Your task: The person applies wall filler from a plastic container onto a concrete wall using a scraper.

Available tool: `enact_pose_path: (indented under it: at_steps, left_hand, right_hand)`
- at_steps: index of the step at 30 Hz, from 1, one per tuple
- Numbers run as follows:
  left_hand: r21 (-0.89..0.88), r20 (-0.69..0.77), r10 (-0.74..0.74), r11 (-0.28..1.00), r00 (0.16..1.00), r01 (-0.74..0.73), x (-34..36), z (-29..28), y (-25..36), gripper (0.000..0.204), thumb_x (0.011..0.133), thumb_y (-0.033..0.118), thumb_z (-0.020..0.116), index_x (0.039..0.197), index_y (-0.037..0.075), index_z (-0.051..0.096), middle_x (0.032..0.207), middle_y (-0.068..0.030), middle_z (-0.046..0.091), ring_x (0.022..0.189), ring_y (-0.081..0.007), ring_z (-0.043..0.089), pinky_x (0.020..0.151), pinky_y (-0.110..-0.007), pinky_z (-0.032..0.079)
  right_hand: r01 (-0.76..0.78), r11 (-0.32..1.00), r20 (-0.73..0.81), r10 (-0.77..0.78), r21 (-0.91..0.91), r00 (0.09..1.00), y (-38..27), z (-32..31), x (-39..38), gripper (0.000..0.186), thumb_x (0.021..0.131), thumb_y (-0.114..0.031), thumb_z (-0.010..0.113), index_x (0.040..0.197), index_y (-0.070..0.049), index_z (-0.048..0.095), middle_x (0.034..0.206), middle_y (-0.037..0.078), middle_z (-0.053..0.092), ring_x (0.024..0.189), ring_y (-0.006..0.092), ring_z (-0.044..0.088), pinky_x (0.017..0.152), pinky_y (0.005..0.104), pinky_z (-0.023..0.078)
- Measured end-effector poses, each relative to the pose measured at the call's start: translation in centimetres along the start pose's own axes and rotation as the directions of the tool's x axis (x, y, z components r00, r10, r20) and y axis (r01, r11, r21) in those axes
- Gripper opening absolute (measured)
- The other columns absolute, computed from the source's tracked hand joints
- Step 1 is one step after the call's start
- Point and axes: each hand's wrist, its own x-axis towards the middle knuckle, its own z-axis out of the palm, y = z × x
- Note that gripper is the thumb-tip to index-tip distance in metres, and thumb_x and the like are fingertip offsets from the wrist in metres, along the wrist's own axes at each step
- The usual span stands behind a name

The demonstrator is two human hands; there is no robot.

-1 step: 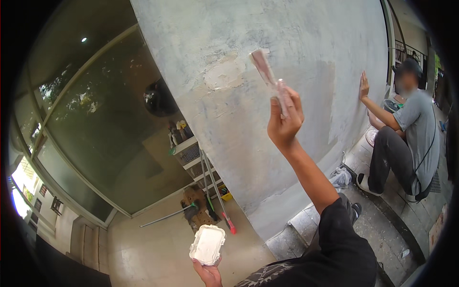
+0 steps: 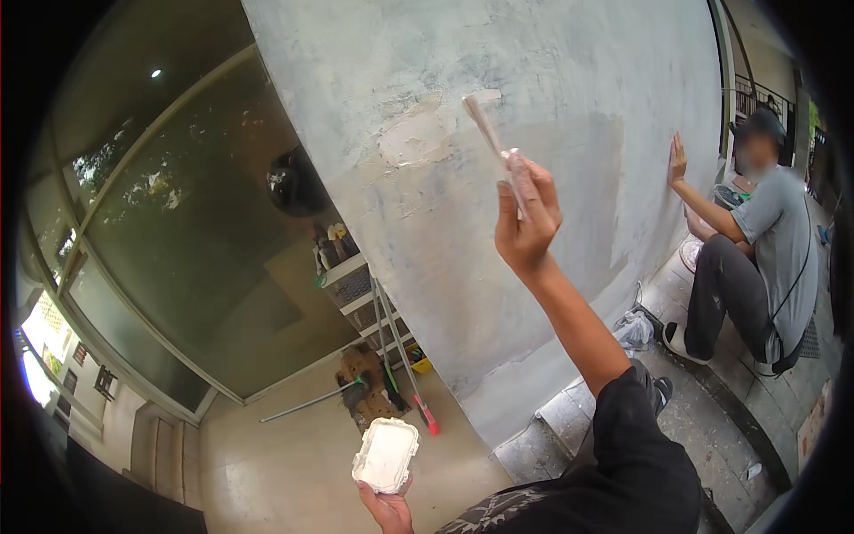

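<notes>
Fingers [image 2: 527, 191] of the right hand [image 2: 527, 222] were closed around a putty knife [image 2: 489, 133], its blade pressed against the grey wall [image 2: 578, 89] at a pale patch. Near left, the left hand [image 2: 389, 509] gripped a white tub [image 2: 386, 455]. Far right, another person [image 2: 756, 240] crouched, palm on the wall.

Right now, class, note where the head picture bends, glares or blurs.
Head view: fisheye curves the grey wall and window frame toward a black rim; daylight glares at the far left; the right hand and its scraper are sharp; the crouching person looks soft.
</notes>
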Motion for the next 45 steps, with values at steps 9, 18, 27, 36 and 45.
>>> enact_pose_path:
  at_steps: [9, 18, 27, 36, 45]
  left_hand:
    - [0.018, 0.020, 0.019, 1.000, 1.000, -0.020, -0.2, 0.4, 0.3, 0.065, 0.097, 0.058, 0.045, 0.145, 0.015, 0.035, 0.145, -0.0081, 0.047, 0.123, -0.0292, 0.055, 0.077, -0.049, 0.058]
    - [-0.029, 0.051, 0.011, 1.000, 0.999, -0.010, 0.0, 1.7, 0.7, 0.066, 0.097, 0.056, 0.047, 0.145, 0.013, 0.035, 0.144, -0.0095, 0.047, 0.123, -0.0300, 0.055, 0.077, -0.047, 0.058]
    - [-0.016, -0.002, 0.020, 1.000, 1.000, -0.020, -0.3, 1.9, 0.8, 0.069, 0.095, 0.054, 0.050, 0.144, 0.008, 0.034, 0.139, -0.0148, 0.050, 0.117, -0.0315, 0.059, 0.071, -0.045, 0.062]
    - [-0.023, 0.058, -0.004, 1.000, 0.998, 0.005, -0.8, 1.3, 0.7, 0.066, 0.097, 0.056, 0.046, 0.146, 0.014, 0.034, 0.144, -0.0092, 0.047, 0.124, -0.0304, 0.055, 0.077, -0.047, 0.059]
    - [-0.002, 0.061, 0.012, 1.000, 0.998, -0.012, -0.8, 0.3, 1.1, 0.067, 0.097, 0.057, 0.047, 0.146, 0.014, 0.034, 0.145, -0.0086, 0.047, 0.124, -0.0291, 0.055, 0.078, -0.047, 0.059]
  right_hand:
    - [0.324, 0.923, 0.281, -0.261, -0.206, 0.923, 2.1, 0.3, -0.4, 0.040, 0.076, 0.001, 0.071, 0.115, 0.001, 0.068, 0.111, 0.013, 0.063, 0.103, 0.0289, 0.059, 0.087, 0.0393, 0.052]
    - [0.346, 0.909, 0.475, -0.204, -0.231, 0.856, 0.2, -1.3, -0.1, 0.038, 0.074, -0.001, 0.070, 0.112, 0.000, 0.069, 0.107, 0.011, 0.063, 0.096, 0.0253, 0.059, 0.084, 0.0366, 0.051]
    - [0.411, 0.882, 0.403, -0.297, -0.233, 0.866, -1.8, -3.2, 3.4, 0.037, 0.075, -0.001, 0.069, 0.112, 0.001, 0.069, 0.105, 0.009, 0.062, 0.095, 0.0236, 0.058, 0.082, 0.0361, 0.051]
    - [0.410, 0.879, 0.545, -0.226, -0.242, 0.807, 0.1, -2.3, 1.6, 0.033, 0.077, -0.002, 0.064, 0.110, 0.003, 0.066, 0.103, 0.007, 0.060, 0.095, 0.0213, 0.059, 0.087, 0.0330, 0.050]
    - [0.446, 0.852, 0.567, -0.231, -0.275, 0.791, -1.3, -5.2, 4.1, 0.032, 0.075, -0.002, 0.066, 0.107, 0.001, 0.068, 0.101, 0.006, 0.062, 0.093, 0.0209, 0.058, 0.083, 0.0331, 0.050]
